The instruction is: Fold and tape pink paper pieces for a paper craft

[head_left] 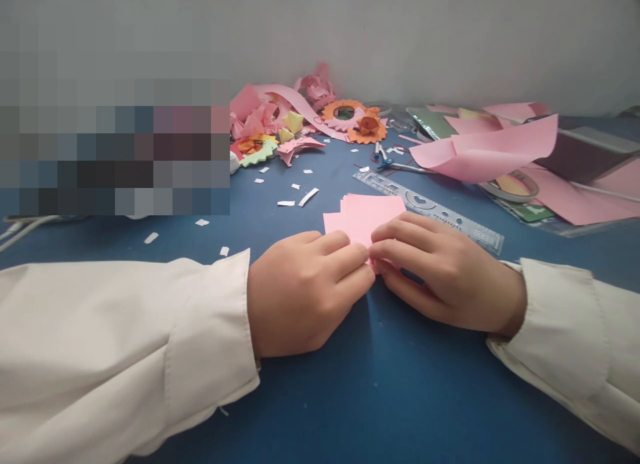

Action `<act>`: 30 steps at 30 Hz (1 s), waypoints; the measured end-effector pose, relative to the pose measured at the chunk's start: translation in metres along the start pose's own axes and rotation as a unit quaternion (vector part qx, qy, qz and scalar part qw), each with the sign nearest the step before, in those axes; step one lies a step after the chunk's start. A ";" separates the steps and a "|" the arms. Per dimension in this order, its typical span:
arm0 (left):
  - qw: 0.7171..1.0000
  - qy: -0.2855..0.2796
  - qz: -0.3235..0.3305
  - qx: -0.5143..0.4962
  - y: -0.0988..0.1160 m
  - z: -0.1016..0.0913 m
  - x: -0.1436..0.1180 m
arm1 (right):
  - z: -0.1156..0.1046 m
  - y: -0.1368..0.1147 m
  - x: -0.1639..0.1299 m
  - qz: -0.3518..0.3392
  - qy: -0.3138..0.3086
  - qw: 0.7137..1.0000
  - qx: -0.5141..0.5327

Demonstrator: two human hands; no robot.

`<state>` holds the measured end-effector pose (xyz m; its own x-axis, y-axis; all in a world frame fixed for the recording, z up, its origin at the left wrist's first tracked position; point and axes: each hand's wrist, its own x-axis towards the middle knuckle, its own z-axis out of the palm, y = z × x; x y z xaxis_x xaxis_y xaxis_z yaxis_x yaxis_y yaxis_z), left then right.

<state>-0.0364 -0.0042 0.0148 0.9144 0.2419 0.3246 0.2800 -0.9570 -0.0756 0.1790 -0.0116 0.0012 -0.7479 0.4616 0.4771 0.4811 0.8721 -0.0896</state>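
Note:
Pink paper (373,211), in several overlapping layers with uneven edges, lies in front of me on the blue table. My left hand (313,291) is closed at its lower left, fingers curled over the near part. From the other side my right hand (443,267) grips the paper's lower right with bent fingers. The fingertips of both hands almost meet over the near edge, which they partly hide. Just behind my right hand lies a clear plastic ruler (435,211), slanted and partly covered by the hand.
Paper flowers and an orange paper ring (369,125) are heaped by the wall. At right, a curled pink sheet (490,151) and a tape roll (530,184) lie over other sheets. A blue pen-like tool (385,164) and white scraps (309,197) are scattered about. The upper left is pixelated.

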 end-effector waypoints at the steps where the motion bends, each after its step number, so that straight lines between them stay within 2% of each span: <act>1: 1.000 0.002 0.000 0.000 0.000 0.000 0.000 | 0.000 0.000 0.000 -0.001 -0.001 1.000 0.001; 30: 1.000 0.004 -0.007 -0.013 0.000 -0.001 0.000 | 0.001 -0.001 0.001 0.020 0.010 1.000 0.006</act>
<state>-0.0367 -0.0049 0.0159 0.9080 0.2543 0.3330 0.2854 -0.9573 -0.0471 0.1778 -0.0118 0.0009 -0.7194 0.4925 0.4898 0.5042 0.8553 -0.1193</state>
